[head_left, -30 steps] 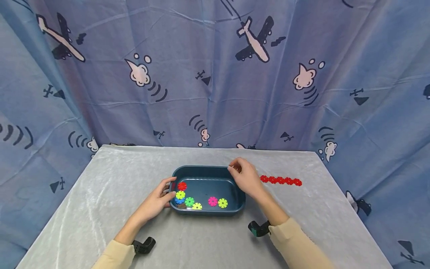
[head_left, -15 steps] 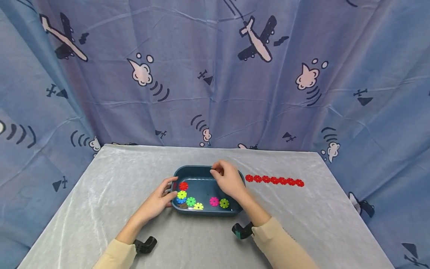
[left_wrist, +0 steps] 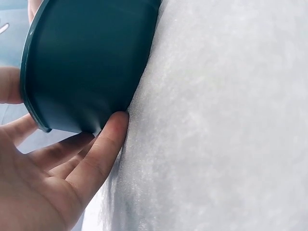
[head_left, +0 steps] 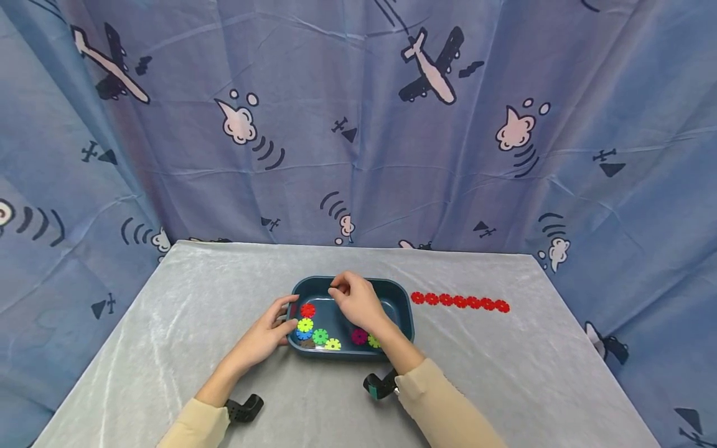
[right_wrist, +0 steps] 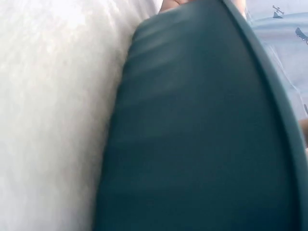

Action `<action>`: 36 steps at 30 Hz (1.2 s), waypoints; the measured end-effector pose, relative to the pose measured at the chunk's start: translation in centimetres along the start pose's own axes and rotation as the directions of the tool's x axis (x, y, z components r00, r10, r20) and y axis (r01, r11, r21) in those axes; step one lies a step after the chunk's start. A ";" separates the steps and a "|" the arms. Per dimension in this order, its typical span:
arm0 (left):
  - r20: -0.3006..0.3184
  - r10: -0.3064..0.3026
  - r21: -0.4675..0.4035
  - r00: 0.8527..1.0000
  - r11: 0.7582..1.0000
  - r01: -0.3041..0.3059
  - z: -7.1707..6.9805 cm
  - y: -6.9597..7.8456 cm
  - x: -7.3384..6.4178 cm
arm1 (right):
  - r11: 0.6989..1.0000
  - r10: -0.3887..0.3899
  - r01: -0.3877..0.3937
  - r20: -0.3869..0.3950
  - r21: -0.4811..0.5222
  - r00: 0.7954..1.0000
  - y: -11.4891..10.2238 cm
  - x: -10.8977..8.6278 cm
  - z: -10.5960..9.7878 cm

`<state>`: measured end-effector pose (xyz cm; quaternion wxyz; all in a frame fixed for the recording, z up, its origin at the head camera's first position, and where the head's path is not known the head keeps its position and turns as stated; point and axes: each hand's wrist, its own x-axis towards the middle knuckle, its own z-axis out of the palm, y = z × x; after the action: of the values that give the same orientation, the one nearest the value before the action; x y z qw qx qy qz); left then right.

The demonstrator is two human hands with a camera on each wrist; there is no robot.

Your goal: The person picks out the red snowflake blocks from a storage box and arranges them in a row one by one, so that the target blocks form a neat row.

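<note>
My left hand point(head_left: 263, 333) grips the left end of a dark teal plastic tub point(head_left: 411, 317), thumb at the rim and fingers along the outer wall. In the left wrist view, a fingertip point(left_wrist: 115, 125) sits low on the tub's end wall point(left_wrist: 82, 62). Over the tub's middle hangs my right hand point(head_left: 358, 305), fingers loosely bent, with nothing showing between them. In the tub lie notched snowflake discs: a red disc point(head_left: 308, 310), a green disc point(head_left: 320, 336), a pink disc point(head_left: 360, 336), plus blue, brown and yellow ones. The right wrist view shows mostly the tub's side wall point(right_wrist: 192, 120).
Several red snowflake discs point(head_left: 459, 302) form a row on the pale cloth-covered table point(head_left: 313, 404), running right from near the tub's right end. A blue curtain point(head_left: 302, 74) printed with planes hangs behind the table and at both sides.
My right hand has moved left from the tub's right end to over its middle, uncovering the left end of the red row. My left hand keeps its grip on the tub.
</note>
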<state>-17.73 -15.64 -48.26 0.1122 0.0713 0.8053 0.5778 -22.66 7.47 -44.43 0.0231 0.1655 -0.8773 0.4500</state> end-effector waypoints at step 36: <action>0.023 0.002 -0.020 1.000 1.000 -0.001 -0.2 0.1 -0.1 | 0.985 0.076 -0.020 0.329 -0.171 0.941 1.0 2.0 4.6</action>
<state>-17.67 -15.80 -48.06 0.1217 0.0773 0.7980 0.5851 -24.34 3.83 -47.51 -0.1234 0.2156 -0.9065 0.3414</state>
